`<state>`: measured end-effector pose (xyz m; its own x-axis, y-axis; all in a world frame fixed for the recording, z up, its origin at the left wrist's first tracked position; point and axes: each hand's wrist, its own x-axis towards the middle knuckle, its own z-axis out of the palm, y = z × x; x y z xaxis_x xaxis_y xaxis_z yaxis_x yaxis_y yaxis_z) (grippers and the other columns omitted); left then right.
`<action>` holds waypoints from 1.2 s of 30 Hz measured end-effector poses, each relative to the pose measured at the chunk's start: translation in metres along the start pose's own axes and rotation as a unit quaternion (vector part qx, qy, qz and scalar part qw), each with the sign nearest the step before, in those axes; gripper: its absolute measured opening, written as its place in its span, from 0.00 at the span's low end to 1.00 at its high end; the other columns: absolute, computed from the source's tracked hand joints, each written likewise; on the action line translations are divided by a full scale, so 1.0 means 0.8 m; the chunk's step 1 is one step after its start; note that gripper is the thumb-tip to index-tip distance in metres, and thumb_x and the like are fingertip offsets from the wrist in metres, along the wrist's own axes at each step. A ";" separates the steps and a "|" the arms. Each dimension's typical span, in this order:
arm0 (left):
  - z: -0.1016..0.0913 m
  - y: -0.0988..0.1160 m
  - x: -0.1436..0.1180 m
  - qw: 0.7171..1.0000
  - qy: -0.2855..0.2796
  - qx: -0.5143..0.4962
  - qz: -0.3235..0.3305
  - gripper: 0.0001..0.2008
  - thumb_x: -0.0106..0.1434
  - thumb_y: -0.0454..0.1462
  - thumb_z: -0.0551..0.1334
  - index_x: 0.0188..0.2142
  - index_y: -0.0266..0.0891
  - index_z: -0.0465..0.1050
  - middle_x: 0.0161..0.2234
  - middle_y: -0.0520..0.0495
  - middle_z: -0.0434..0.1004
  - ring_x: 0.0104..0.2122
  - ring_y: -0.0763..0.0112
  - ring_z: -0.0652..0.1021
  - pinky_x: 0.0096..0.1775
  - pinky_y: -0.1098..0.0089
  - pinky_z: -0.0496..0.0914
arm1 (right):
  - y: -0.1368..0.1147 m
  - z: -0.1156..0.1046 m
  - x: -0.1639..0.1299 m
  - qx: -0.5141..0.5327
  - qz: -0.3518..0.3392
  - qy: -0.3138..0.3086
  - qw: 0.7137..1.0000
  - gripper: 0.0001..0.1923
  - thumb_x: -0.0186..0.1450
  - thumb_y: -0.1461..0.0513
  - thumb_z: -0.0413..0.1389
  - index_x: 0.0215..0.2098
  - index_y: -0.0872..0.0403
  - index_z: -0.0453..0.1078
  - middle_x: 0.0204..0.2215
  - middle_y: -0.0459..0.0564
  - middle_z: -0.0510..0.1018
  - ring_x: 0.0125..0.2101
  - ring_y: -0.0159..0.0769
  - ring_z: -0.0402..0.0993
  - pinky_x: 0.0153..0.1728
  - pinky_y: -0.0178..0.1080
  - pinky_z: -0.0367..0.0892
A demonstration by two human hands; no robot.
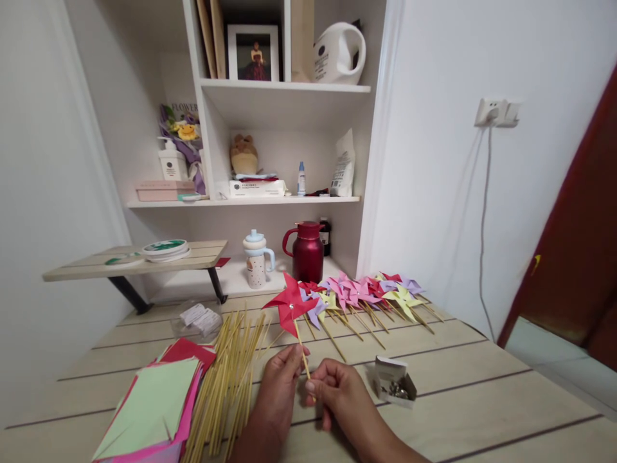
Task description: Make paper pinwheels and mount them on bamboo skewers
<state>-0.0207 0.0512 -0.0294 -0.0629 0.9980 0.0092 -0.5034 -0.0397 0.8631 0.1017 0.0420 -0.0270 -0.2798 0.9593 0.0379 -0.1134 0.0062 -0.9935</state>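
Shelving unit (277, 103), white, set into the wall behind everything; its compartments hold household goods. Wood-plank table (477, 395) with dark seams fills the foreground. At its far left, a small raised plank stand (208, 252) on black legs bears round white-and-green discs (166, 251).

Row of paper pinwheels (355, 290) lies along the table's far side: pink, lilac, red, pale yellow, sticks mostly angled toward the person. Loose bundle of thin wooden sticks (219, 379) lies left of the hands, right beside a paper stack (149, 392), pale green sheet uppermost, pink and red edges showing beneath.

Red vacuum jug (311, 252) stands on the lowest shelf, its base hidden by pinwheels; speckled tumbler (257, 269) with a blue handle stands to its left.

Red pinwheel (289, 297) is held up over the table, in front of the row, blades uppermost, stick tilted. Left hand (280, 379) pinches the stick partway down between thumb and fingers; right hand (341, 389) grasps it near the lower end.

Small open box (391, 365), right of the right hand, contains metal fasteners (398, 390). One silver fastener (291, 307) sits at the red pinwheel's centre.
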 end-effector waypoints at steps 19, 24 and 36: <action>-0.002 0.014 0.010 0.997 0.059 -0.041 -0.008 0.31 0.50 0.58 0.67 0.43 0.36 0.79 0.26 0.50 0.73 0.30 0.68 0.73 0.35 0.68 0.71 | -0.087 -0.006 -0.024 0.095 -0.041 0.028 0.994 0.24 0.47 0.47 0.68 0.25 0.55 0.67 0.20 0.46 0.77 0.14 0.28 0.67 0.13 0.30 0.60; 0.001 0.009 0.008 0.996 0.039 0.075 0.013 0.33 0.52 0.60 0.64 0.41 0.33 0.80 0.25 0.48 0.74 0.30 0.67 0.73 0.37 0.67 0.70 | -0.128 -0.055 -0.036 0.040 -0.092 0.075 0.992 0.17 0.53 0.52 0.65 0.26 0.55 0.68 0.22 0.47 0.80 0.12 0.25 0.64 0.13 0.30 0.59; -0.003 -0.001 0.013 0.980 0.006 0.196 0.042 0.29 0.56 0.59 0.62 0.39 0.35 0.81 0.24 0.50 0.73 0.28 0.68 0.71 0.37 0.67 0.67 | -0.085 -0.278 -0.013 -0.312 0.020 0.295 0.903 0.08 0.59 0.59 0.57 0.24 0.55 0.68 0.21 0.48 0.80 0.15 0.29 0.70 0.20 0.32 0.61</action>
<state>-0.0230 0.0615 -0.0308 -0.1006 0.9913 0.0851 -0.1257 -0.0975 0.9873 0.3245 0.0946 0.0165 0.3054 0.9446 0.1201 0.4954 -0.0500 -0.8672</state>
